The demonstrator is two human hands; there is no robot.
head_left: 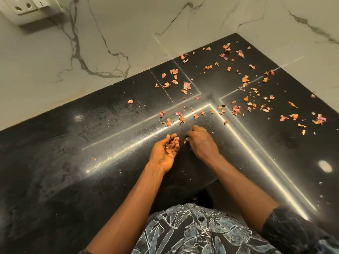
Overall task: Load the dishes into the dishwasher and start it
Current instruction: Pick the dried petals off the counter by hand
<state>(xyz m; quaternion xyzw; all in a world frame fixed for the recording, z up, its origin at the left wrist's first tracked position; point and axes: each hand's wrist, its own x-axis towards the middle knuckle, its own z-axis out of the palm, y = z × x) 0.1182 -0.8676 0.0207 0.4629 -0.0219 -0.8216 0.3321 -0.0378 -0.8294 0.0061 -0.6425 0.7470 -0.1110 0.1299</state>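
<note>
Many petals (236,109) lie beyond right hand (200,142) — left hand (165,153) cups some.

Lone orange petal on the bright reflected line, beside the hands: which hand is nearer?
Right. The right hand lies just left of the lone orange petal; the left hand, cupping dried petals, sits farther left, beyond the right hand.

No legible text, label, brand, number or sign is found: nothing readable is seen on the wall socket (23,6), the marble wall tiles (110,33), the black worktop (55,162) or the patterned shirt (192,233).
</note>
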